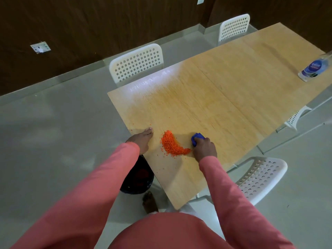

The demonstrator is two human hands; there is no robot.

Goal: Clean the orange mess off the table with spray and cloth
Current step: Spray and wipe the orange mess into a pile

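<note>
Mess: orange granules [172,145] heaped in a crescent on the tabletop [224,90], near the corner closest to the person, with a few stray grains scattered around the heap and toward the edge.
Cloth: blue cloth [197,137] bunched under the right hand, touching the tabletop just beside the right end of the heap.
Right hand: right hand [203,147] has its grip curled tight around the cloth, knuckles up, wrist low, arm reaching in from the near side in a pink sleeve.
Left hand: left hand [142,140] lies flat at the tabletop's left edge, fingers straight and pressed together, holding nothing (it looks placed to catch or guide the granules over the edge).
Bin: dark bin [138,177] stands on the floor below that edge, partly hidden under the left arm.
Spray: bottle [315,68] with a blue label stands at the far right end of the tabletop, well apart from both hands.
Progress: granules appear gathered into one heap, which I judge to be most of the sweeping; nothing of the heap is off the tabletop yet, the strays remain, and any spraying and wiping of this spot looks not yet done.
Surroundings: white perforated chairs [137,62] sit around the tabletop.
</note>
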